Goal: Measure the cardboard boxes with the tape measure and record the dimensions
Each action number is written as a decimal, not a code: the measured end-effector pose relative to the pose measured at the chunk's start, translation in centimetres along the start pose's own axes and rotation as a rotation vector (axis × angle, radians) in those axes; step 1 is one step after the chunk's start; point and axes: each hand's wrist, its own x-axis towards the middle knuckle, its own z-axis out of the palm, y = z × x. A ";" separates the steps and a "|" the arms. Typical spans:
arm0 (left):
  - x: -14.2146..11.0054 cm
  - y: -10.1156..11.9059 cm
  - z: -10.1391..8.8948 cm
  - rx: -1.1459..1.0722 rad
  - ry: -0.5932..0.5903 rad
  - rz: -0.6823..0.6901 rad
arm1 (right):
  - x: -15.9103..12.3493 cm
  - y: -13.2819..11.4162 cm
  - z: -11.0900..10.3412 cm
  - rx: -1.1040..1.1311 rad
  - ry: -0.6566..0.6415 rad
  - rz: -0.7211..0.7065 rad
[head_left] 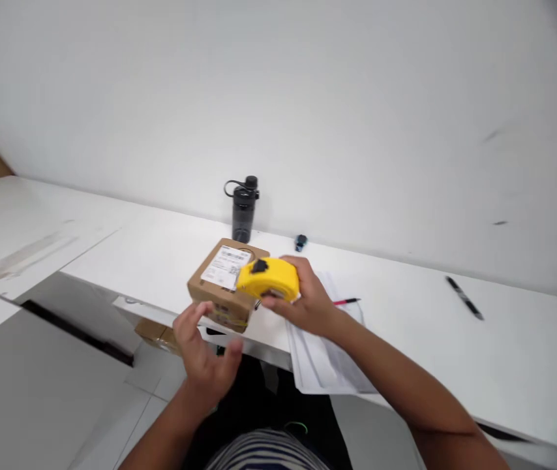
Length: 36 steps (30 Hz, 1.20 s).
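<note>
A yellow tape measure (274, 277) with a black button is gripped in my right hand (312, 301), held above the table in front of the box. The cardboard box (224, 301) bears a white printed label (225, 266) on top and sits at the table's front edge; the tape measure hides part of its right side. My left hand (206, 356) is just in front of the box, its fingers apart and slightly curled, with nothing in it. Whether its fingertips touch the box I cannot tell.
Behind the box stands a dark water bottle (244, 212). A small blue-black object (301, 243) lies near the wall. White papers (325, 365) and a red pen (347, 301) are right of the box, a black marker (464, 298) farther right. Another cardboard box (154, 333) is below the table.
</note>
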 end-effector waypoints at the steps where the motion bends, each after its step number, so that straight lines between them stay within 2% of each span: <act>1: -1.0 1.2 0.6 -0.151 -0.123 -0.083 | -2.0 -0.1 -0.5 0.061 0.054 -0.045; 3: -2.9 3.2 2.2 -0.403 -0.375 -0.248 | -5.7 -0.3 -1.3 0.150 0.054 -0.079; 4: -3.6 4.0 3.2 -0.503 -0.446 -0.285 | -7.2 -0.3 -1.7 0.164 0.034 -0.074; 7: -4.9 4.7 6.5 -0.661 -0.497 -0.213 | -10.2 1.2 -4.0 0.086 -0.029 -0.069; 8: -4.9 4.4 7.7 -0.656 -0.531 -0.192 | -10.7 2.2 -5.2 0.036 -0.043 -0.070; 10: -4.3 3.7 10.2 -0.574 -0.688 -0.222 | -11.2 5.1 -8.0 -0.070 -0.048 0.009; 12: -3.4 2.7 12.8 -0.474 -0.868 -0.336 | -11.4 8.5 -10.3 -0.309 -0.026 0.237; 14: -2.5 1.8 15.6 -0.445 -0.995 -0.431 | -11.4 11.9 -11.7 -0.601 -0.145 0.395; 16: -1.8 1.0 18.0 -0.411 -1.055 -0.453 | -11.5 14.4 -12.2 -0.803 -0.351 0.416; 17: -1.6 0.5 19.0 -0.378 -1.063 -0.452 | -11.6 15.2 -12.3 -0.862 -0.429 0.401; 19: -1.4 -0.5 20.4 -0.298 -1.044 -0.462 | -12.0 15.8 -12.5 -0.911 -0.502 0.358; 22: -1.4 -2.1 21.4 -0.211 -0.990 -0.526 | -13.1 15.2 -13.0 -0.932 -0.496 0.326; 26: -1.5 -3.6 22.0 -0.171 -0.924 -0.595 | -15.3 13.0 -13.2 -1.031 -0.458 0.243; 32: -1.8 -3.0 22.2 -0.125 -0.900 -0.567 | -18.2 9.4 -12.3 -1.116 -0.456 0.195; 36: -1.9 -2.9 22.3 0.039 -0.818 -0.429 | -18.6 8.9 -11.6 -1.111 -0.499 0.300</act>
